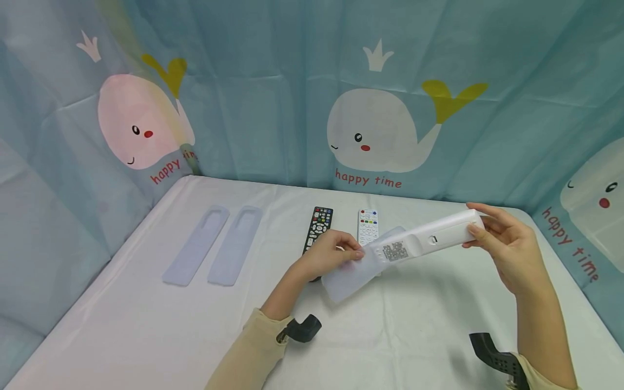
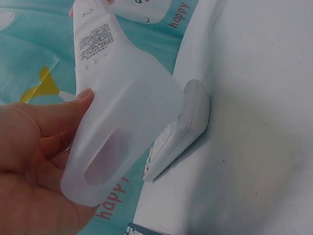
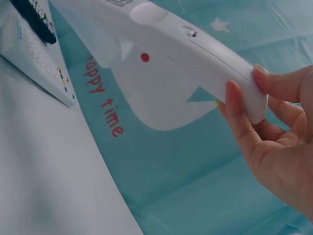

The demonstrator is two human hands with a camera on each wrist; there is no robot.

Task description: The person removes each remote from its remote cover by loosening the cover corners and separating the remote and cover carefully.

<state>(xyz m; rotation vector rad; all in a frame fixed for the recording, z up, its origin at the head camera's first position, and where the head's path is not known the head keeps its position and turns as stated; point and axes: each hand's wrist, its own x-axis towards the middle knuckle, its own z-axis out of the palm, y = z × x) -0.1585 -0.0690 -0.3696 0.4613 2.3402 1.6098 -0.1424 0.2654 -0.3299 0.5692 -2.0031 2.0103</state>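
Observation:
Between thumb and fingers my right hand (image 1: 512, 249) grips one end of a white remote control (image 1: 446, 230), its back with a printed code label facing the head camera. My left hand (image 1: 333, 252) pinches a translucent silicone remote cover (image 1: 348, 281). The remote's other end lies at the cover's mouth, the label end partly within it. In the left wrist view an oval cutout shows in the cover (image 2: 132, 88), close to the thumb. The right wrist view shows thumb and fingers around the remote's end (image 3: 215, 63). The remote's button side faces away from the head camera.
On the white table (image 1: 122, 330) lie a black remote (image 1: 320, 219) and another white remote (image 1: 368, 222), both partly hidden. Two more translucent covers (image 1: 197, 246) lie side by side at the left. A blue whale-print curtain (image 1: 263, 108) hangs behind the table.

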